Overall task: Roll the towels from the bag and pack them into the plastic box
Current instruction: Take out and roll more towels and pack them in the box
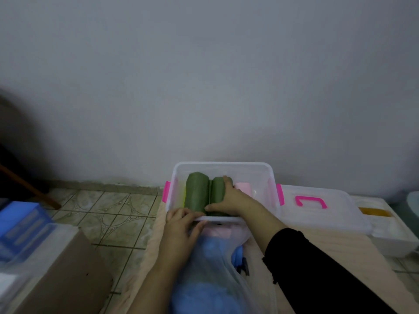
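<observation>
**Right hand on a green roll inside the box, left hand on the near rim**

The right hand [229, 197] reaches into the plastic box [223, 165] and grasps the right-hand green towel roll [217, 192], fingers over its top and thumb at its near end. The left hand [181, 225] rests on the box's near rim with fingers curled over the edge; how firmly it holds cannot be told. The right arm wears a black sleeve [317, 270]; the left forearm is bare.

Box contents: two green rolls lying side by side and touching, the left green towel roll [196, 191] being the thicker. A pink towel [243, 188] lies beyond the right hand, partly hidden by it. A yellow-green strip [184, 196] shows against the left wall. The box is clear, rounded at the corners, with two pink latches [167, 191], one at each end.

Directly before the box, between the forearms, lies a translucent plastic bag [217, 268] holding soft blue towels [208, 291]; pink cloth shows at its mouth. It crowds the near rim.

To the right, touching the box, lies the clear lid [328, 214] with one pink handle [310, 201]. Beyond it sits a white tub [390, 232]. To the left, a cardboard panel [68, 273] and a blue crate [22, 220] stand on patterned floor tiles [108, 211].
</observation>
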